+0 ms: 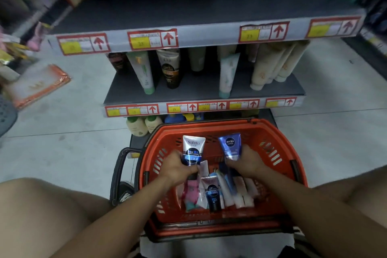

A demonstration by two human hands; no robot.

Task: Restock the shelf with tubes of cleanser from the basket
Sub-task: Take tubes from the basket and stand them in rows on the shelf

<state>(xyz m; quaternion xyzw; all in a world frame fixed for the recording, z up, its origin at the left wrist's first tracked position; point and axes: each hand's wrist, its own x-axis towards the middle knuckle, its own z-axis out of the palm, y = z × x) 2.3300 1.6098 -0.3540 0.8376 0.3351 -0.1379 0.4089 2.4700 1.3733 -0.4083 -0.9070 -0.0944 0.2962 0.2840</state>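
An orange basket (270,142) stands on the floor in front of the shelves. My left hand (178,167) grips a white and blue cleanser tube (192,148) upright above the basket. My right hand (245,163) grips a blue Nivea Men tube (230,145), also upright. Several more tubes (217,192) lie in the basket under my hands, pink, white and dark blue. The middle shelf (201,90) holds standing tubes with gaps between them. The upper shelf (188,14) has a bare dark front area.
Price labels with red arrows (152,38) line the shelf edges. Bottles (138,125) stand on the lowest shelf behind the basket. An orange packet (37,86) lies on the floor at left. A black handle (119,174) sticks out left of the basket. My knees frame the basket.
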